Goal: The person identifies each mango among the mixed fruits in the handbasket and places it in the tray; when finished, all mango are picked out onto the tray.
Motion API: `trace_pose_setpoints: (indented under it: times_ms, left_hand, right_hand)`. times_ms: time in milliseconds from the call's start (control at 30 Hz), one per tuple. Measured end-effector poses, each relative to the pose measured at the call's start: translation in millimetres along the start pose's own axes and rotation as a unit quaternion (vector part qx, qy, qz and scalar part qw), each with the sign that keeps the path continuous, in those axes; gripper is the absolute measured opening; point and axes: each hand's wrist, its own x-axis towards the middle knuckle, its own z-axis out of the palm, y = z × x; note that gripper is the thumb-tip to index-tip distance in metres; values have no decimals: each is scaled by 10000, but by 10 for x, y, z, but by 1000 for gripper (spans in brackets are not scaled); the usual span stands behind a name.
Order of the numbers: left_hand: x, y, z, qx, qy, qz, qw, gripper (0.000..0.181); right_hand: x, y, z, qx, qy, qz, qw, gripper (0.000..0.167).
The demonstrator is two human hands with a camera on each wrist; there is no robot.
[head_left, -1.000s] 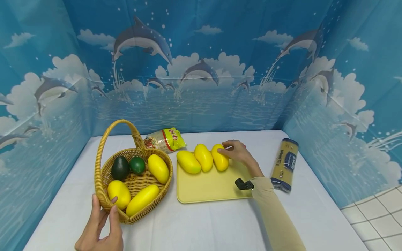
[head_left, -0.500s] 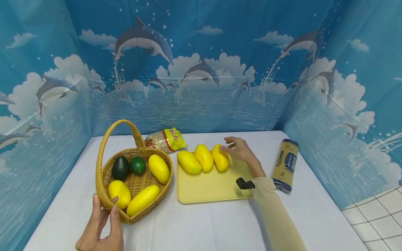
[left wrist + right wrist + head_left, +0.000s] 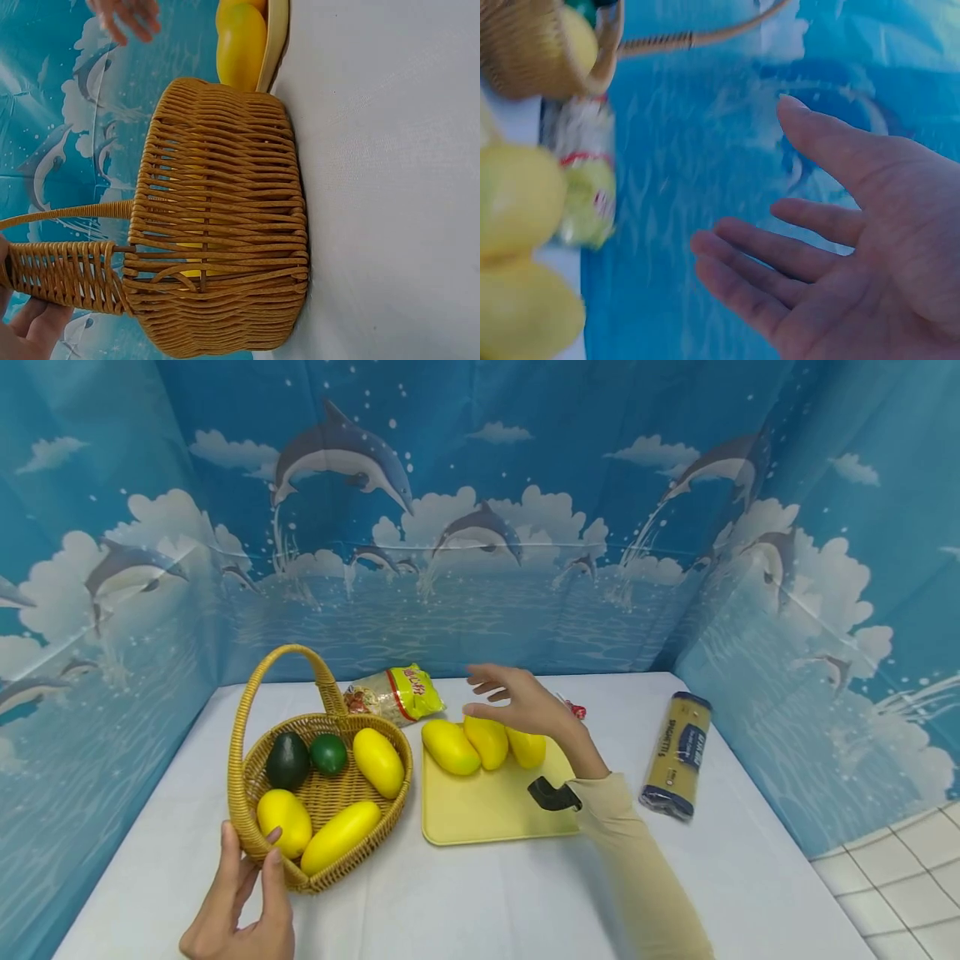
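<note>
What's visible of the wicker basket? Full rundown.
The wicker basket is rounded, golden brown and looks woven from rattan or similar strands, with one tall arched handle. It sits upright on a white cloth, left of a yellow tray in the head view. Inside are three yellow fruits and two dark green ones, bare weave showing between them. The left hand grips the handle near its base.
</note>
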Motion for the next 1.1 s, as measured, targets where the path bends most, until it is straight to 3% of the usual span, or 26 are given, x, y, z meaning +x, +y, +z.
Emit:
trace_pose_setpoints:
  times_ms: [233,500,767,1100]
  left_hand:
    - [-9,-4,2,180,12,-174,9997,92]
    - [9,-43,34,-80,229,-58,9997,82]
    - [12,-28,55,-101,298,-90,9995,82]
    - [3,-34,53,140,239,-152,9995,87]
  right_hand:
    - [355,-410,314,299,-834,-441,9951,69]
    - [726,-662,678,140,-1585,-649,9851,69]
    - [1024,-668,955,113,-2225,-513,9735,69]
    - [1234,-549,1147,-338,-2603,-283,9645,75]
